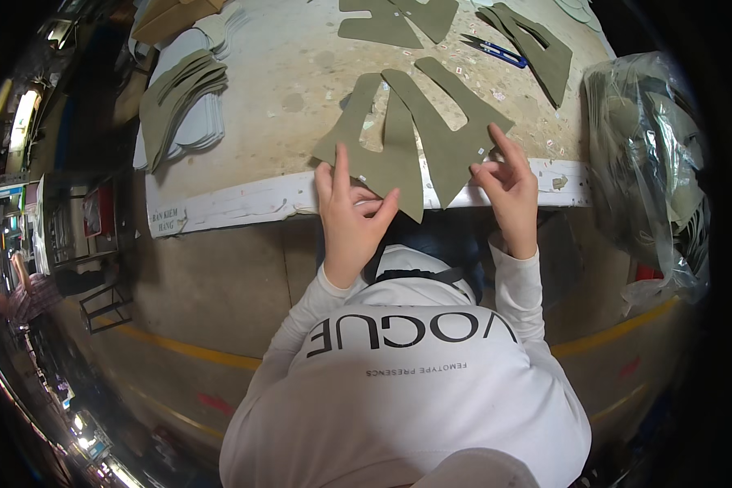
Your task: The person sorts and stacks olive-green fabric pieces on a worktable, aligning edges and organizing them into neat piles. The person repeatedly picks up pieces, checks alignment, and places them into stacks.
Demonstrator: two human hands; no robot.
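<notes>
Seen from above, at the near edge of a worn worktable (301, 73) with a white front rim. Left hand (351, 213) at the table edge, forefinger raised, thumb and fingers pinching the lower tip of an olive-green cut fabric piece (386, 142) that hangs just over the rim. Right hand (508, 191) close beside it, forefinger stretched out and pressing on a second olive piece (447, 122), other fingers curled; whether anything is pinched under them cannot be told. The two pieces overlapping, forked like wide V shapes, their exact outlines hard to separate where they cross. White sleeves and white top filling the lower middle. Farther back, more olive pieces (390, 20), partly cut off at the top edge, and blue snips (496, 50). At left, a fanned stack of olive and pale pieces (179, 102). At right, a clear plastic bag (651, 171), contents blurred. Surroundings at the rim dark and warped.
</notes>
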